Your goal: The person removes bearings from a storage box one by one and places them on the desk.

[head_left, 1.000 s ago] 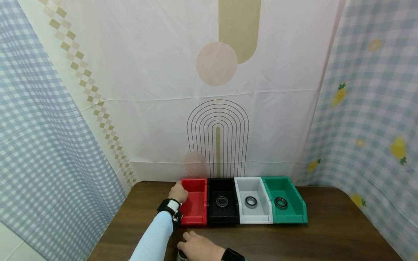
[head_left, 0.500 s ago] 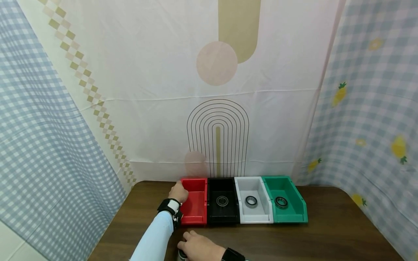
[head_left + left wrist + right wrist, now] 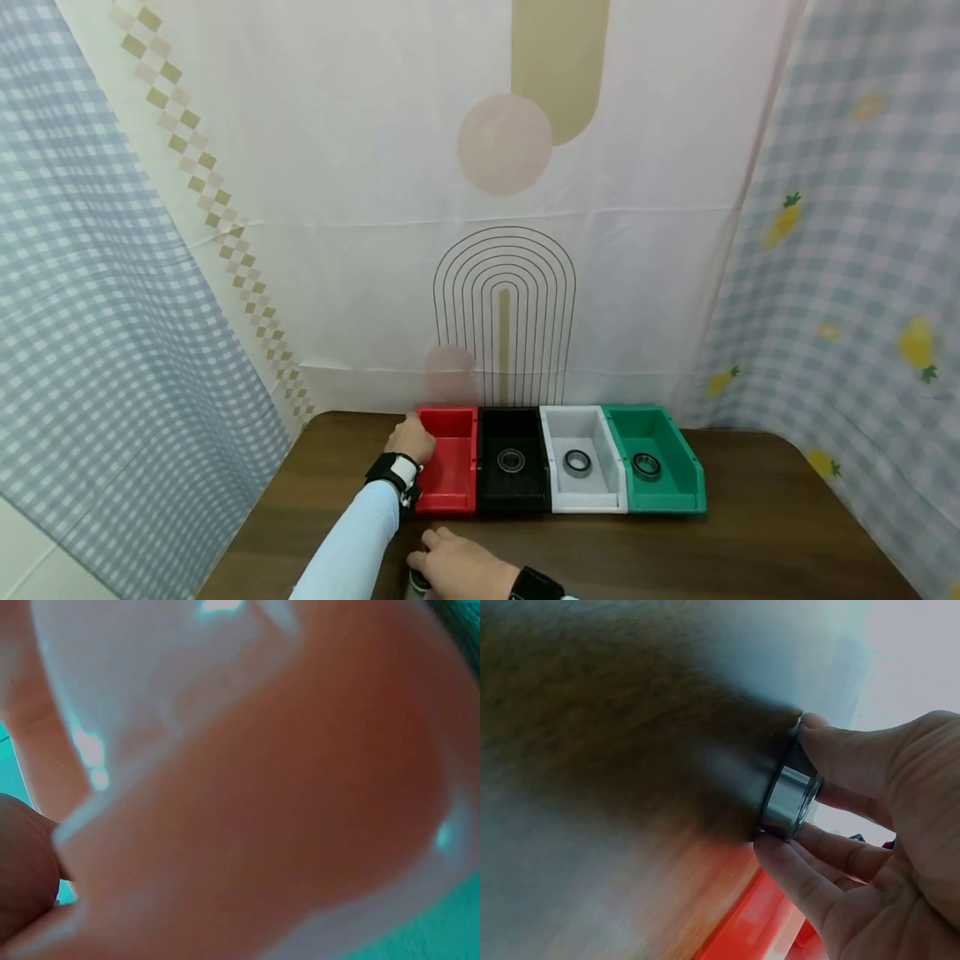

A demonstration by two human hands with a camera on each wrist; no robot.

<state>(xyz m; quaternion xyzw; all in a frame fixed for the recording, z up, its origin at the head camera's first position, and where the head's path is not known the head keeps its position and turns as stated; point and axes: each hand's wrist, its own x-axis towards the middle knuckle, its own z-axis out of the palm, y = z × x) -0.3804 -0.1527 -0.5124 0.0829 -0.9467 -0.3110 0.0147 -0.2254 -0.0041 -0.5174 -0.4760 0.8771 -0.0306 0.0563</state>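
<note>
At the left end of a row of bins, my left hand (image 3: 411, 439) grips the left wall of the red bin (image 3: 447, 477). The left wrist view is filled by the blurred, reddish bin wall (image 3: 247, 795), with a fingertip (image 3: 26, 862) at its left edge. My right hand (image 3: 467, 568) is low in the head view, in front of the red bin. It pinches a metal bearing (image 3: 787, 802) between thumb and fingers, close over the wooden table (image 3: 577, 742). In the head view the bearing (image 3: 419, 581) is partly hidden by the hand.
Beside the red bin stand a black bin (image 3: 513, 498), a white bin (image 3: 588, 502) and a green bin (image 3: 667, 502). Each holds one ring bearing. A patterned curtain (image 3: 360, 292) hangs behind the table.
The head view has shifted slightly. Both hands stay in place, the left at the red bin and the right with the bearing.
</note>
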